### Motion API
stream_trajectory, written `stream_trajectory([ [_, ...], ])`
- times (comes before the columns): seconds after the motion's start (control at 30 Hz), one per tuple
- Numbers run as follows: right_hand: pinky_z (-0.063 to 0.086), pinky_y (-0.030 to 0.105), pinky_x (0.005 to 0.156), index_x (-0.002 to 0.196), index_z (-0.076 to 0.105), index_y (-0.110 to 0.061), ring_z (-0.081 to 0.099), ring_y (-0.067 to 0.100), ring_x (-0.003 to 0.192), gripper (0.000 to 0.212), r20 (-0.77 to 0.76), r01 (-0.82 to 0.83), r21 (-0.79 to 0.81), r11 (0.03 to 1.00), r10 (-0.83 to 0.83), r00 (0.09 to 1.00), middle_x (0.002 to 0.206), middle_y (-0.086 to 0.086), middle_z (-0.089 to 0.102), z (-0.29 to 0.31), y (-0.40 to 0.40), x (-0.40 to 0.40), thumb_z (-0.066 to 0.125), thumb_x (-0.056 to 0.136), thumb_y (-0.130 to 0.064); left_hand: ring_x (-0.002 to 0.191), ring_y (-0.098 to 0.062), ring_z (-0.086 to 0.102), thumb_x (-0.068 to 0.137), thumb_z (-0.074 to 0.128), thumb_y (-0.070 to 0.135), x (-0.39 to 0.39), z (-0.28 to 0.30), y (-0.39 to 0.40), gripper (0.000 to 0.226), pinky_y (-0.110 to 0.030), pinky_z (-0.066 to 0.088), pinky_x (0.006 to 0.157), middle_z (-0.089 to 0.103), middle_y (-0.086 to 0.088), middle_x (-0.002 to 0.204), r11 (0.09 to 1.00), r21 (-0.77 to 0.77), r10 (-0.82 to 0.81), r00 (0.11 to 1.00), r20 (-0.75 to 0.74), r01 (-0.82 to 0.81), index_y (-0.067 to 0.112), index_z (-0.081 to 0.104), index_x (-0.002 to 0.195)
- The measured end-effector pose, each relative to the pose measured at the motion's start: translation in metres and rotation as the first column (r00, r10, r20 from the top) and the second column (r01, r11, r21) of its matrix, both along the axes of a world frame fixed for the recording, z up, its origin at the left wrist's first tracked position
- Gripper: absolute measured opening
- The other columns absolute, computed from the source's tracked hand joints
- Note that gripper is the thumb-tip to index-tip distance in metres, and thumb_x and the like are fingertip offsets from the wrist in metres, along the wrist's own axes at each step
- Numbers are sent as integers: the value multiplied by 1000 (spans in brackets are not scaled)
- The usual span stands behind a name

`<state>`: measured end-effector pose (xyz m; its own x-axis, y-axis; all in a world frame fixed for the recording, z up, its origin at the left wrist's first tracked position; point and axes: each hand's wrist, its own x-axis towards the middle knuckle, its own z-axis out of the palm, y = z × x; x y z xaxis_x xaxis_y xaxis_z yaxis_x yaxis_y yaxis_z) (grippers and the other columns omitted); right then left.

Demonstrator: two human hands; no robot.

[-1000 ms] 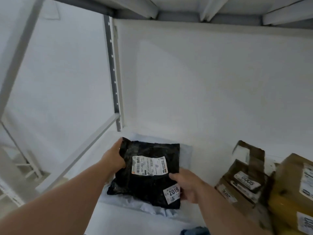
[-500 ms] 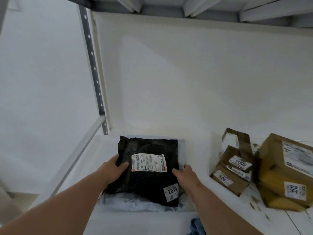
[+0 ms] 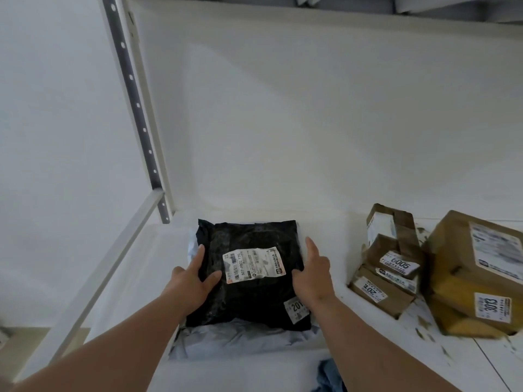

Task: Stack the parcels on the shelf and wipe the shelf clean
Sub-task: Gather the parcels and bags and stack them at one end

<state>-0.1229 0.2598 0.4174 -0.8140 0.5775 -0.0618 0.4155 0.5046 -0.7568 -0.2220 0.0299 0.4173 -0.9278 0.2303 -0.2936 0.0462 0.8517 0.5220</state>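
Grip: your left hand (image 3: pixel 195 275) and right hand (image 3: pixel 312 274) press flat-fingered on the black parcel (image 3: pixel 252 275). Risk: it slides off the grey parcel (image 3: pixel 240 342) beneath.

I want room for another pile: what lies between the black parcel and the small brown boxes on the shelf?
In the head view, only bare white shelf separates the black parcel from the small brown boxes; the right hand rests at the parcel's right edge.

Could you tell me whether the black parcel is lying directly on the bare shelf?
No, the black parcel lies on a pale grey parcel, which rests on the shelf.
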Motion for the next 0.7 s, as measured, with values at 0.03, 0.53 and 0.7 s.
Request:
stream_trajectory([
  [0.03,41,36,101,156,20,-29,45,31,125,74,-14,-35,70,997,37,999,138,13,40,-4,-2,0,56,93,-15,79,-19,52,88,42,63,2,-1,-1,77,-30,45,80,41,-9,113,1000,3,-9,1000,-19,10,47,-4,147],
  [0.53,31,39,109,142,46,-22,36,30,134,51,79,-42,130,991,32,996,145,8,43,28,15,16,49,96,-43,139,-30,17,77,34,79,12,50,51,77,-50,25,108,17,-2,153,968,-251,-79,940,-331,-7,45,18,145],
  [0.7,47,32,94,123,63,-15,60,19,111,32,-13,-11,-135,991,10,1000,122,4,65,47,40,60,58,95,-28,118,-33,49,89,43,54,39,68,115,35,-43,40,94,57,-8,118,980,12,-184,935,-304,197,30,63,105],
])
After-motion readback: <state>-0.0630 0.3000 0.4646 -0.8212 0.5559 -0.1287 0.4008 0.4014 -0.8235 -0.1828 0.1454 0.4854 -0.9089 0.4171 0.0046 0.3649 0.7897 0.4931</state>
